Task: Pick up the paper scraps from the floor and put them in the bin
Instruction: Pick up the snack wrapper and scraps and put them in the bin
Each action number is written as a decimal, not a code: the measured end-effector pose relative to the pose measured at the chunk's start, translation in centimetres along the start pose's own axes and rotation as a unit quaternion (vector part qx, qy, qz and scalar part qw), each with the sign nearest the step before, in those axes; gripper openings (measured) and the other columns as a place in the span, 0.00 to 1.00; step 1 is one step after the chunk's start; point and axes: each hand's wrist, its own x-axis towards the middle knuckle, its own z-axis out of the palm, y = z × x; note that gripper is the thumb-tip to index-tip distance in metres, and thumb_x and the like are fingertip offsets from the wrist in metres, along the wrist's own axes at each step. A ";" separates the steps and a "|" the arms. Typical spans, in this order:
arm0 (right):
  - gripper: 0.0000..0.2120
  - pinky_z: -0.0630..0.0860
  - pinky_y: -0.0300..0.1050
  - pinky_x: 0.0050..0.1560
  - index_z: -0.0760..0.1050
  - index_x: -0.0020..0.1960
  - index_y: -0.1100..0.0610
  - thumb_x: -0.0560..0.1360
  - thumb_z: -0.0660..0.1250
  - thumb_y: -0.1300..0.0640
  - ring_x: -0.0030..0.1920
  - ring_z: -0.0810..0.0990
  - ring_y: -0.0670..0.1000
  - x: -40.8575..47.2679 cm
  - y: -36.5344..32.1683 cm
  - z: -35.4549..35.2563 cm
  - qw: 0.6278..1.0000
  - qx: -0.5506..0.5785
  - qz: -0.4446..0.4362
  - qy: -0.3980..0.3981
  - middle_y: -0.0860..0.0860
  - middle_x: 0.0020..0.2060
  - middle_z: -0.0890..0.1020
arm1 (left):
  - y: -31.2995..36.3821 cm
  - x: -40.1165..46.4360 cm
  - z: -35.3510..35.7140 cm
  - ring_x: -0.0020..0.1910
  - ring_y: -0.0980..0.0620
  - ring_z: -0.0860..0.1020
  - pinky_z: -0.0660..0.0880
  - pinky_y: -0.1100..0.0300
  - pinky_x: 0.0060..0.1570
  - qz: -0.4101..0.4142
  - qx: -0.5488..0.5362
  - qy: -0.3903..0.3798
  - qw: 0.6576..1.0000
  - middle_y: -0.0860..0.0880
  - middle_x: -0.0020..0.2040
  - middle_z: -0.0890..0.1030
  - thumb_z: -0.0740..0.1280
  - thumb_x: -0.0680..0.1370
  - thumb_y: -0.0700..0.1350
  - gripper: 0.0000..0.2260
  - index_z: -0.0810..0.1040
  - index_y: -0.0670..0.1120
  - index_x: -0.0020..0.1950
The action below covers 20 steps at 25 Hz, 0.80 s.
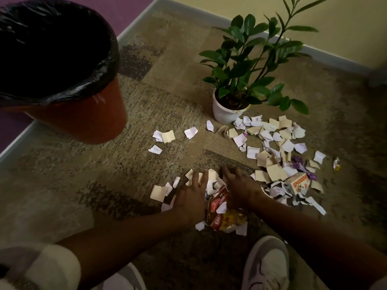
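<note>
both hands are cupped round a small heap of paper scraps (pixel 211 178) on the carpet: left hand (pixel 191 194) flat and spread, right hand (pixel 240 187) loosely curled, neither gripping yet. bin (pixel 62 84) sits up-left of the heap, nearer the left hand.

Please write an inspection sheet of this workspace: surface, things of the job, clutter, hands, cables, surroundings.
Surface: patterned carpet, brown and beige.
Job's things: paper scraps scattered from the plant pot to the hands; bin, orange with black liner, tilted, at the left.
Clutter: red wrapper between the hands; small carton among the scraps; candy wrapper apart at the right.
Hands: left hand and right hand both flat on scraps, fingers spread, gathering.
Cables: nothing seen.
Surroundings: potted plant in a white pot; yellow wall; white shoe below.
</note>
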 end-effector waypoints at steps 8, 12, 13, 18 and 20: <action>0.34 0.78 0.51 0.52 0.63 0.71 0.49 0.68 0.71 0.51 0.55 0.80 0.60 3.2 -2.9 -1.9 0.993 0.103 -0.043 0.047 0.58 0.62 0.76 | -4.1 3.9 -1.7 0.40 0.45 0.81 0.75 0.53 0.40 -0.050 -0.010 0.002 0.999 0.39 0.74 0.59 0.63 0.76 0.47 0.39 0.42 0.45 0.79; 0.18 0.78 0.48 0.49 0.73 0.61 0.54 0.73 0.67 0.53 0.50 0.81 0.59 5.5 -3.0 -4.4 0.977 0.162 -0.007 0.136 0.58 0.51 0.81 | -7.5 7.2 -4.3 0.49 0.41 0.80 0.73 0.55 0.37 -0.091 -0.054 0.054 0.993 0.40 0.69 0.65 0.69 0.72 0.50 0.43 0.48 0.44 0.78; 0.17 0.78 0.49 0.49 0.72 0.60 0.56 0.73 0.67 0.54 0.50 0.81 0.60 6.1 -3.0 -5.1 0.973 0.171 0.003 0.156 0.59 0.50 0.81 | -8.3 7.9 -4.8 0.51 0.39 0.79 0.73 0.54 0.37 -0.105 -0.067 0.065 0.990 0.40 0.68 0.66 0.70 0.71 0.51 0.43 0.50 0.43 0.78; 0.27 0.75 0.49 0.52 0.68 0.65 0.60 0.70 0.72 0.55 0.56 0.79 0.61 7.7 -2.6 -7.6 0.944 0.269 0.016 0.193 0.60 0.55 0.80 | -11.4 9.6 -4.7 0.61 0.35 0.74 0.76 0.44 0.54 -0.139 -0.165 0.044 0.976 0.41 0.72 0.62 0.70 0.72 0.52 0.39 0.54 0.46 0.78; 0.31 0.74 0.49 0.52 0.67 0.66 0.59 0.67 0.75 0.55 0.58 0.78 0.60 8.0 -1.9 -8.3 0.948 0.258 0.013 0.185 0.60 0.57 0.79 | -12.2 9.6 -4.1 0.65 0.37 0.71 0.73 0.44 0.58 -0.121 -0.161 0.019 0.979 0.41 0.71 0.62 0.70 0.74 0.49 0.37 0.55 0.44 0.77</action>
